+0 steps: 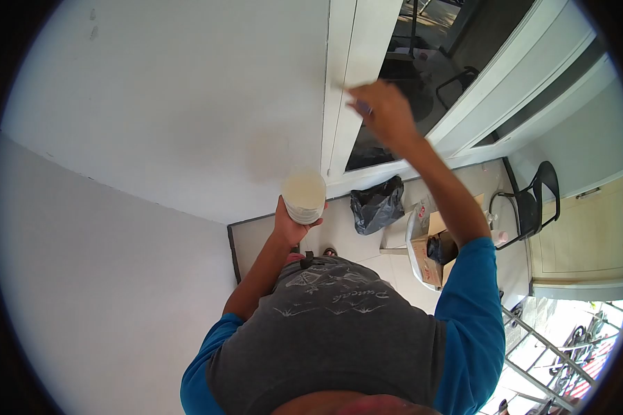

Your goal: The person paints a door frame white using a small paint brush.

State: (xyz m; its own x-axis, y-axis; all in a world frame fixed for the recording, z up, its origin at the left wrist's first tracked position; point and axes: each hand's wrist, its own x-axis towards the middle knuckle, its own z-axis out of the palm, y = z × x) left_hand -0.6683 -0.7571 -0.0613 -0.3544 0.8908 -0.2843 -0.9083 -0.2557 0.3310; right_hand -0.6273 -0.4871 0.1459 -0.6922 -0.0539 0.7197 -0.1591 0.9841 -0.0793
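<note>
My left hand (pixel 299 225) is wrapped round a round whitish tub (pixel 304 196) in front of my body, its pale top facing up. Up and to the right, my right hand (pixel 386 114) is raised beside the white window frame (pixel 340 90), fingers pinched together. Something thin and pale seems to stick out from its fingertips toward the frame, but blur hides what it is.
Below the glass (pixel 436 76) a black plastic bag (pixel 378 205) lies on the tiled floor. A cardboard box (pixel 429 261) stands to its right, with a black chair (pixel 531 204) farther right. A grey-white wall (pixel 166 90) fills the left.
</note>
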